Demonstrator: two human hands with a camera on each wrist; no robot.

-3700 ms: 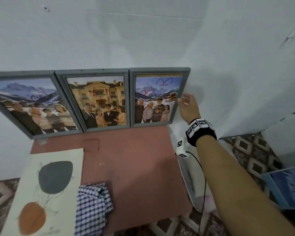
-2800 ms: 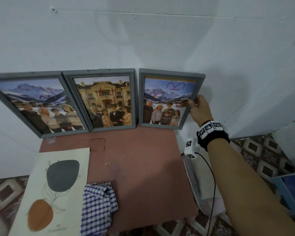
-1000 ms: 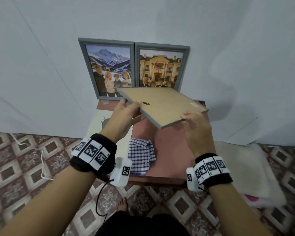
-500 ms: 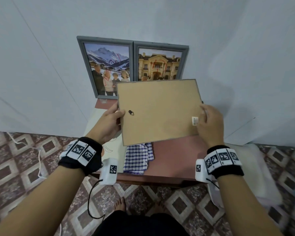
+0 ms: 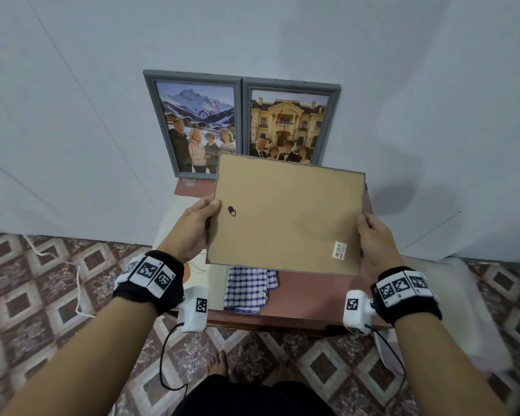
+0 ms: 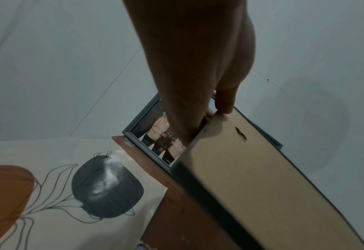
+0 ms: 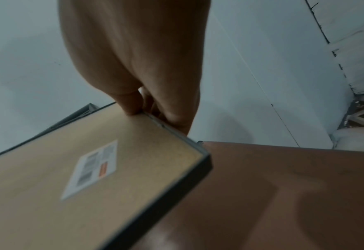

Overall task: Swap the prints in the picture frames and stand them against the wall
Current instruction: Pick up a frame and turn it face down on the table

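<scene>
Held up in the air over the surface (image 5: 312, 292), back side up: one frame (image 5: 285, 214), long side running left to right. Left hand (image 5: 194, 226) pinching the left edge, right hand (image 5: 373, 238) pinching the right edge, both equally near. Best laid flat next, probably, to open the back.

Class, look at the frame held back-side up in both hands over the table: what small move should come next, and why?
Probably lower the frame back-up onto the bare table right of the checked cloth. The left hand and right hand both grip its edges, so neither is free to open the brown backing board and reach the print.
</scene>
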